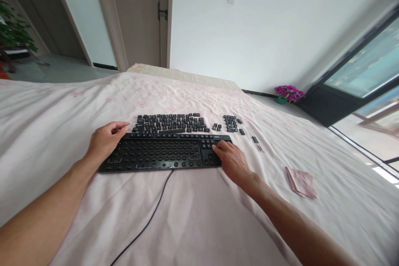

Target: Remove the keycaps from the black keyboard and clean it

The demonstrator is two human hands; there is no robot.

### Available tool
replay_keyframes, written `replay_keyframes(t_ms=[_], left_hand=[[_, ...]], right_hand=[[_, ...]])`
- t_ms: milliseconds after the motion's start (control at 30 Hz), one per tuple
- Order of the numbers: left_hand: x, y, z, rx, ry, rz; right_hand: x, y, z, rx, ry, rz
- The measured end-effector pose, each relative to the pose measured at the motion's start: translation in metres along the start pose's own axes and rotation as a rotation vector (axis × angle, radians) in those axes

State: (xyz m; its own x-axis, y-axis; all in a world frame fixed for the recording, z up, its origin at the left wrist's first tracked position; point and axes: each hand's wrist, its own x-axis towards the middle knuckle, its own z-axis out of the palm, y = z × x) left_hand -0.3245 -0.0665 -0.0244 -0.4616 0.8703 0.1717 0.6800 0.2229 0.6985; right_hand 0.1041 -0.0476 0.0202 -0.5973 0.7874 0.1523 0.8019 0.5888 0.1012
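- The keyboard [162, 153] lay flat in front of you, long side across, probably so that both ends were within easy reach.
- Your left hand [106, 138] was at its upper left corner, fingers loosely bent, thumb and forefinger slightly parted, nothing visible between them; it seemed placed to steady that end, though you couldn't tell from this view whether it pressed.
- Your right hand [234, 161] bent over the number pad at the right end, fingers curled down; whether they pinched a key could not be told, as the hand hid the spot.
- Beyond the keyboard, you had loose keys [162, 124] in rows, with a smaller group [231, 122] to their right, likely arranged to echo their places on the board.
- The slim tool [255, 140] lay past the right end, perhaps kept aside but handy; its body was dark, its prongs thin and wire-like.
- The keyboard was dark, slightly glossy plastic, its bare sockets small and round; the long bar [172, 131] stood out among blocky keys.
- The thin, smooth cable [156, 210] curved towards you over the soft, creased, pale pink sheet [199, 216].
- A folded pink cloth [301, 183] lay rumpled to your right.
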Motion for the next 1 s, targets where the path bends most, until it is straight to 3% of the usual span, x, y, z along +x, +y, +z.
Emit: replay_keyframes(t_ms=[100,167,233,300,533,700,1000], left_hand=[[0.0,0.003,-0.001,0.0,0.005,-0.003],[0.0,0.004,-0.001,0.012,0.008,-0.005],[0.0,0.004,-0.001,0.019,0.014,-0.005],[0.001,0.002,0.0,0.018,0.019,-0.008],[0.004,-0.004,0.003,-0.044,0.017,-0.009],[0.0,0.002,0.001,-0.107,0.053,0.01],[-0.008,0.01,-0.001,-0.05,0.115,-0.016]], right_hand=[[0.001,0.019,0.0,0.265,0.07,0.036],[0.002,0.037,0.004,0.468,0.213,0.14],[0.003,0.054,0.01,0.561,0.358,0.282],[0.003,0.064,0.018,0.557,0.418,0.376],[0.0,0.064,0.033,0.525,0.34,0.479],[-0.001,0.063,0.04,0.475,0.273,0.416],[-0.009,0.055,0.032,0.326,0.196,0.403]])
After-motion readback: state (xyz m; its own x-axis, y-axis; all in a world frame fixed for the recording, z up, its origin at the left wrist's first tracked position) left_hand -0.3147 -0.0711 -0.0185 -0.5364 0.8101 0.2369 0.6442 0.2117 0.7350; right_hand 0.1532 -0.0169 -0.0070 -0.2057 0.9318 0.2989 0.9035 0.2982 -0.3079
